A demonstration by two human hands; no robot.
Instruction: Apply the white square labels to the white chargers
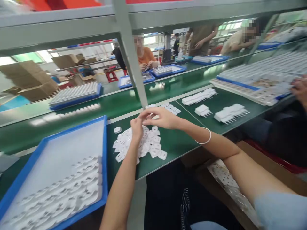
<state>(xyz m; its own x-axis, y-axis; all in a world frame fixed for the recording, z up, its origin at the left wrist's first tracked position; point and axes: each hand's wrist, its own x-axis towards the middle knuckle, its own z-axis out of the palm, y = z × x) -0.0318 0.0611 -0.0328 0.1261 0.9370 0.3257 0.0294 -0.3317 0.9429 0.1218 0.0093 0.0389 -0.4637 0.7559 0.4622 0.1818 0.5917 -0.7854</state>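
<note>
from my end i see the left hand (137, 127) and right hand (161, 115) brought together over the far side of the pile (150, 143). i can't tell whether a piece is clamped between them; the fingers hide it. the pile of white plates lies loose on the green bench (177, 137), with one stray plate (117, 130) just beyond its left side.

what bothers me is the left forearm (124, 182): it crosses right over the pile, so a low pull back could drag plates along. the nearest plate (162, 155), at the pile's front right, is close to the bench's front edge; i'd judge it the first to drop if nudged.

left of the pile, the tray (105, 153) holds rows of white parts (83, 191), and a swinging elbow could bump its rim and jostle them. beyond the pile to the right, a grid of squares (170, 109) could lose its order to a careless knuckle. farther right, the right forearm (223, 146) might topple the pronged stacks (231, 113).
</note>
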